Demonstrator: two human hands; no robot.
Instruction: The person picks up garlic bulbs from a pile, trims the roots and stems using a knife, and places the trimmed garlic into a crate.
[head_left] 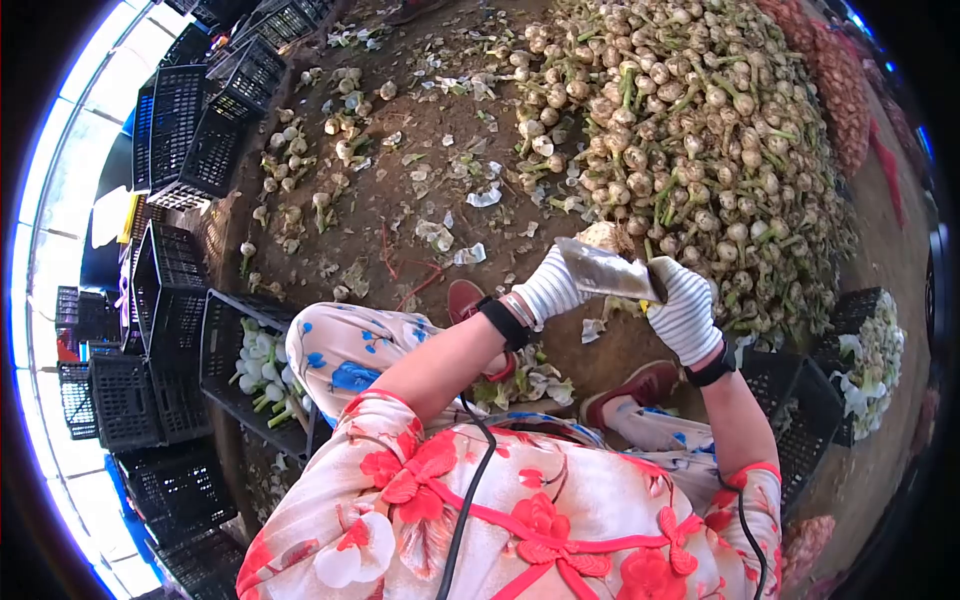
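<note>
Head view: knife (608,270) is gripped in closed right hand (686,315); garlic bulb (606,237) is held in closed left hand (553,287). Bulb is judged light, firm, papery-skinned; best pinched at the stem end

Just beyond the fingers (560,275) of the left hand (550,288) lies a stretch of dirt ground (400,200), open but littered with papery husks (437,234) and loose bulbs (345,140); past the right hand (688,312), the garlic heap (690,130) walls off that side; black crates (170,300) crowd the far left; another crate (810,420) sits close under the right wrist.
</note>
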